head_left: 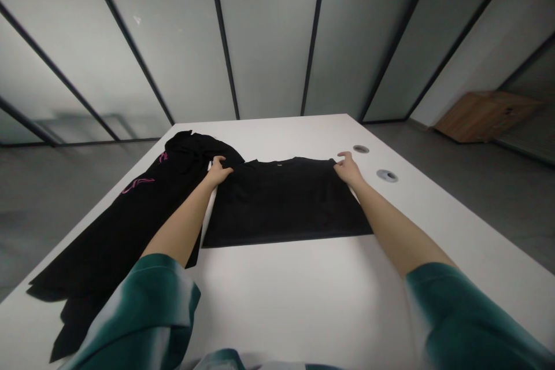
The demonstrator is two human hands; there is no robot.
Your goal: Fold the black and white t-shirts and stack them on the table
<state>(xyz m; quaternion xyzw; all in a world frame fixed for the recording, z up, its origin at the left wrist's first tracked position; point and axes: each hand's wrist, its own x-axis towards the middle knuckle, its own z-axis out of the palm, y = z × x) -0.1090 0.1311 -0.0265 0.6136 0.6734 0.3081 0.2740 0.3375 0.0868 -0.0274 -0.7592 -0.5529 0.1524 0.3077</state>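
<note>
A black T-shirt (288, 199) lies folded into a flat, wide rectangle on the white table, its neckline with a small label along the far edge. My left hand (218, 172) is closed on the shirt's far left corner. At the far right corner, my right hand (347, 169) pinches the cloth between thumb and fingers. Fingertips of both hands are partly hidden by the hands themselves. Left of the folded shirt is a loose heap of black clothing (143, 214) with pink print, close beside my left hand and forearm.
The white table (303, 295) has two round cable grommets, one a nearer grommet (387, 176), the other a farther grommet (361, 149), right of my right hand. Frosted glass panels (269, 40) stand behind the table. A wooden cabinet (481, 117) is on the floor at the far right.
</note>
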